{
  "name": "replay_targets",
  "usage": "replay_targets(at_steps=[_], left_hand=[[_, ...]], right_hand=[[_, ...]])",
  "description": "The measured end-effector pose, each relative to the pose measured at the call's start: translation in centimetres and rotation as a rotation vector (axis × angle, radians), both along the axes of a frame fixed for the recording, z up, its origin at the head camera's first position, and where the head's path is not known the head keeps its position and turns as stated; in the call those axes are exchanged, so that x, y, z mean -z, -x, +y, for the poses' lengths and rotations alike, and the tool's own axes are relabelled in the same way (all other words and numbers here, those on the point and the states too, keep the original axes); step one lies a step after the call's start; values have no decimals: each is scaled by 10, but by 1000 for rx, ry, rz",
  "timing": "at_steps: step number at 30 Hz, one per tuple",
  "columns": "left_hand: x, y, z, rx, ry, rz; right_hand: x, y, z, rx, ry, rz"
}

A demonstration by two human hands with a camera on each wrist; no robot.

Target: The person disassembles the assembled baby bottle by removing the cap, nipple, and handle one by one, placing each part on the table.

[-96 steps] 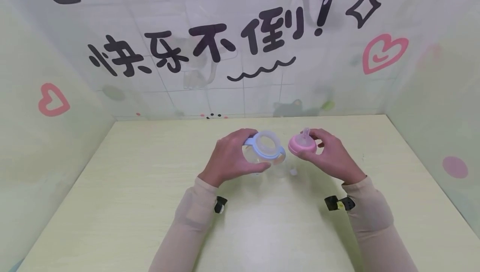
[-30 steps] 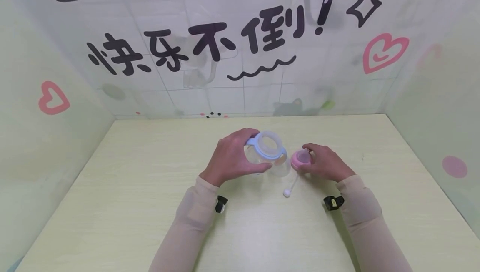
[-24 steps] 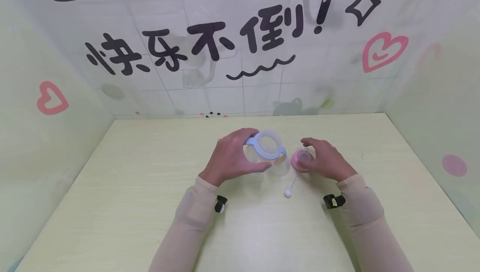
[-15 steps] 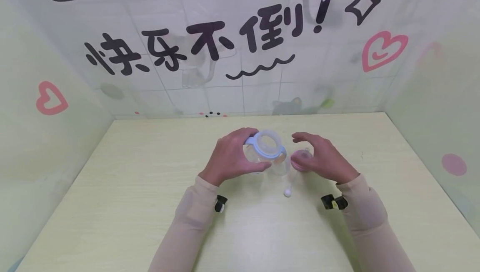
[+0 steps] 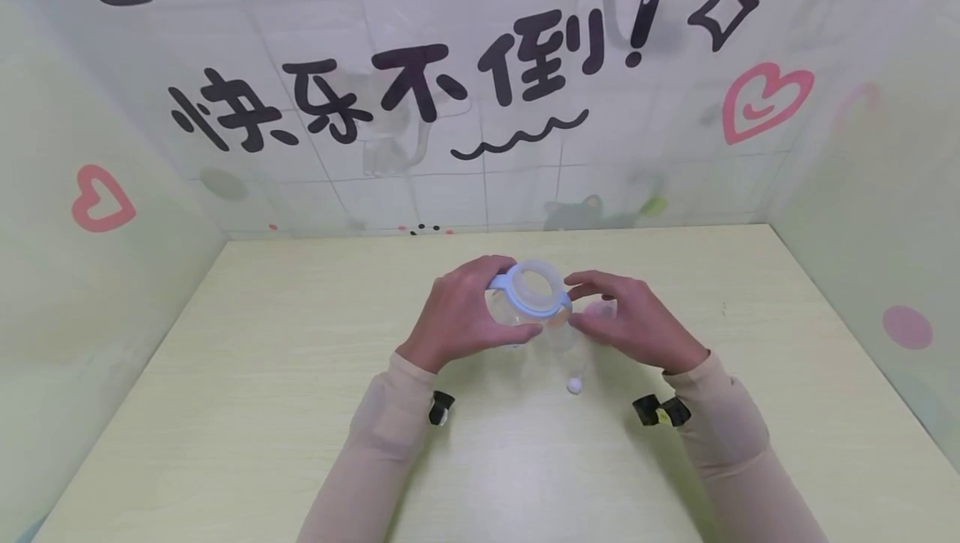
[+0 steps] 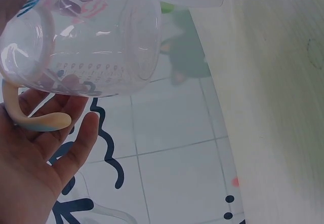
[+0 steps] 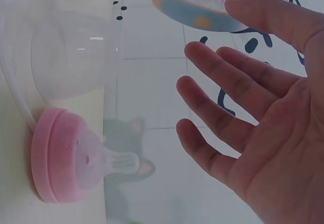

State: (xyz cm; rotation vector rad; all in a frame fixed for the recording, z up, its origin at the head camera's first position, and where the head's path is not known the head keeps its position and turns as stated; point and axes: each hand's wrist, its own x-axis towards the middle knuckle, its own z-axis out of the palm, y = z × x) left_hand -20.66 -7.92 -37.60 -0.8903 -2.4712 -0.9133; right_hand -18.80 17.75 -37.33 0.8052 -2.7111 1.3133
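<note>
A clear baby bottle (image 6: 104,41) with a light-blue handle ring (image 5: 501,282) is tilted in my left hand (image 5: 461,310), which grips it from the left side. In the left wrist view one curved handle (image 6: 43,122) lies across my fingers. My right hand (image 5: 633,318) is at the bottle's right handle (image 7: 197,17), thumb tip overlapping the bottle and the other fingers spread. Below that hand, a pink collar with a clear teat (image 7: 61,155) stands on the table, mostly hidden in the head view. Its straw ends in a white ball (image 5: 574,385).
A clear dome cap (image 7: 71,57) stands on the table beside the pink collar. The pale wooden table (image 5: 300,410) ends at a back wall (image 5: 420,193) with printed characters, and side walls rise left and right.
My right hand has put the pink teat collar down on the table, let go of it and moved left to the bottle's handle. The left hand still holds the bottle in the same place.
</note>
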Motion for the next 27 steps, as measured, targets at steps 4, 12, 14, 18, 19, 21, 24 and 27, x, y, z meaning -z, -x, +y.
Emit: replay_targets(at_steps=[4,12,14,18,19,21,24,27], left_hand=[[0,0,0,2,-1,0],[0,-1,1,3,0,-1],[0,-1,1,4,0,2],[0,-1,1,2,3,8],[0,-1,1,1,5,8],[0,-1,1,1,5,5],[0,-1,1,3,3,-1],[0,-1,1,4,0,0]], right_hand=[[0,-1,-3,-18,30,10],[-1,-2,-6,-9,48,42],[-1,-2,-7,-7,53,64],[-1,-2,-8,-14,65,97],[-1,-2,-8,-15,67,104],[-1,-3,-9,-18,67,115],[-1,-3,-9,-21,66,129],[-1,-3,-9,-19,66,137]])
